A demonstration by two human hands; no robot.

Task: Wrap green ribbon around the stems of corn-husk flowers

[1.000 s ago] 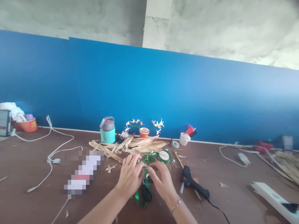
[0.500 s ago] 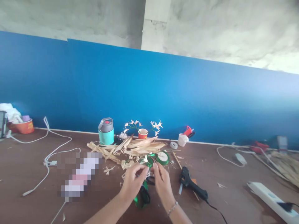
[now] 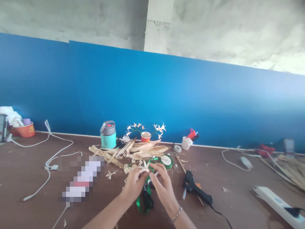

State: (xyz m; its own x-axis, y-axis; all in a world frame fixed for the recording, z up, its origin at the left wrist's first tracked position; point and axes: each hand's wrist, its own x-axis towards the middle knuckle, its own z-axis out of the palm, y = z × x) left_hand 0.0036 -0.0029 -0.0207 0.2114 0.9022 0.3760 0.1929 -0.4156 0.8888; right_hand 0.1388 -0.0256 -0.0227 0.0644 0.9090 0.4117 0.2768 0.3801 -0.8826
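Closer together than before, left hand [image 3: 133, 187] and right hand [image 3: 163, 188] both pinch a small pale papery husk flower [image 3: 144, 166] above glossy green ribbon [image 3: 138, 203].

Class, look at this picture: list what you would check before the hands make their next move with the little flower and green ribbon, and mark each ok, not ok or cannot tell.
1. Grip on the husk flower: the left hand pinches it, the right hand touches it. Ok.
2. Slack in the green ribbon: it hangs in a loop from the hands to the table. Ok.
3. Reach to the ribbon roll: it lies just behind the hands. Ok.
4. Blades of the scissors: only black handles show under the hands. Cannot tell.
5. Room from the glue gun: it lies apart, right of the right hand. Ok.
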